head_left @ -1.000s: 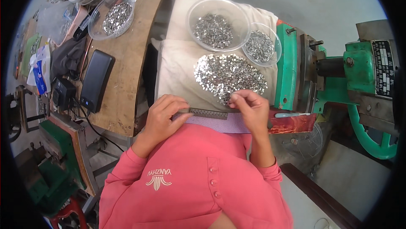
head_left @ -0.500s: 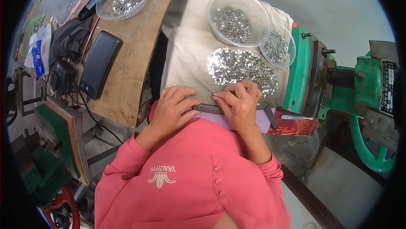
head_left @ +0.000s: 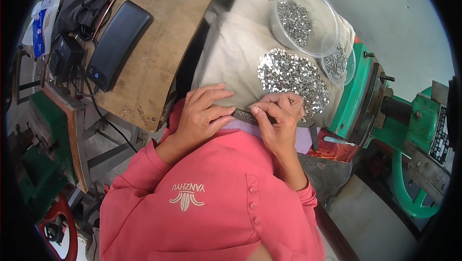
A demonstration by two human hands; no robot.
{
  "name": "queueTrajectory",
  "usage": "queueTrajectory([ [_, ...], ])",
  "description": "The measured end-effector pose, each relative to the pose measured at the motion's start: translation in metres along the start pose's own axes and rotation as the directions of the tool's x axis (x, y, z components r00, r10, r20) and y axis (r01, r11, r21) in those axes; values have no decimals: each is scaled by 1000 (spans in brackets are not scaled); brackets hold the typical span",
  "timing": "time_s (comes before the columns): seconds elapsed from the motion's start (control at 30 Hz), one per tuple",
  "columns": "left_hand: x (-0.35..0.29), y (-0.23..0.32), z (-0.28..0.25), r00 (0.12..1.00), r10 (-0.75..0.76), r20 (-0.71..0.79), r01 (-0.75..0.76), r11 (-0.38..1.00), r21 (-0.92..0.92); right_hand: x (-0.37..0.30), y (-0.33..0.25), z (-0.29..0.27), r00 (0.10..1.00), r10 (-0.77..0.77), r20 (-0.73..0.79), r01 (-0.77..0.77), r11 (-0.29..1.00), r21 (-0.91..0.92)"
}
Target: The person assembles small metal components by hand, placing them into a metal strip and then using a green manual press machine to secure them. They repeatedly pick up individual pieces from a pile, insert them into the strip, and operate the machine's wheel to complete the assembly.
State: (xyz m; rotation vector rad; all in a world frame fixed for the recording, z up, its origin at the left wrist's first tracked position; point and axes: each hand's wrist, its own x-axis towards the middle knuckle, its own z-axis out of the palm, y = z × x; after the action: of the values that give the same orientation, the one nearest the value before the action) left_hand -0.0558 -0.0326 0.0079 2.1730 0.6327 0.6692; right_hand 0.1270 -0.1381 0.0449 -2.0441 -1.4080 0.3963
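Note:
My left hand rests at the left end of a dark, notched metal strip, its thumb and forefinger closed about that end. Over the strip's middle, my right hand has thumb and forefinger pressed together. Anything between those fingertips is too small to make out, and the other fingers are curled. Just beyond the right hand, a pile of small shiny silver metal pieces lies on a beige cloth. Purple checked fabric shows under the strip.
Behind the pile stand a clear plastic tub and a shallow clear dish, both holding silver pieces. A green machine with a handwheel borders the right. On the left, a wooden bench carries a black power bank.
The view has shifted, so the bench and tubs sit differently in the picture. Both hands stay at the strip, with the right fingertips still pinched over it.

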Motion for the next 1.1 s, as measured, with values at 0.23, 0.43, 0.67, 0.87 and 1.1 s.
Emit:
queueTrajectory([
  [0.23,-2,-2,2,1000,-12,-13,12,1000,-12,6,-8,5,994,35,99,-34,999,-7],
  [0.43,-4,-6,4,1000,-6,-8,6,1000,-12,8,-10,5,993,29,115,-25,999,-37],
  [0.67,-4,-6,4,1000,-3,-9,2,1000,-13,6,-7,10,994,47,100,-47,999,-6],
  [0.87,-3,-6,4,1000,-1,-12,0,1000,-10,7,-8,9,995,31,99,-25,998,-62],
  [1.1,-1,-2,3,1000,-13,-27,12,999,-30,8,-7,6,993,22,113,-15,998,-61],
])
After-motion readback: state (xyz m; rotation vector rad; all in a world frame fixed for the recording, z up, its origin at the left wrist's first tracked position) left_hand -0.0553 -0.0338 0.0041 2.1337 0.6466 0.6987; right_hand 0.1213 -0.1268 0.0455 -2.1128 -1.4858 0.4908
